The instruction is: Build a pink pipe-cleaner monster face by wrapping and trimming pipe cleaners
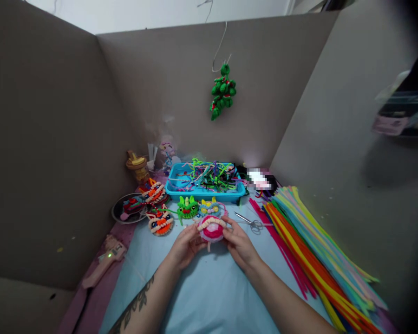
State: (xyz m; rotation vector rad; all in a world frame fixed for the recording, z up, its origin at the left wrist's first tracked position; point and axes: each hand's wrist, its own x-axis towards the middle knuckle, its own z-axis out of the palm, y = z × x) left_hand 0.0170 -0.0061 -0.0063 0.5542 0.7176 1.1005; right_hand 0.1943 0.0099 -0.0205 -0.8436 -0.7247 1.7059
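Note:
Between my two hands is a round pink pipe-cleaner ornament (212, 232) with a cream twisted band across its top and a pale stem poking out below. My left hand (188, 245) grips its left side, and my right hand (239, 240) pinches the right edge. Just beyond it lie a green pipe-cleaner animal face (187, 208) and a yellow and blue one (209, 208). An orange and cream face (160, 223) rests to the left of my left hand. Scissors (252, 223) lie to the right, past my right hand.
A blue tray (205, 195) of loose pipe-cleaner pieces stands at the back. Bundles of long coloured pipe cleaners (316, 250) fill the right side. On the left are a metal bowl (116, 211) and a pink glue gun (106, 260). A green ornament (223, 90) hangs on the partition.

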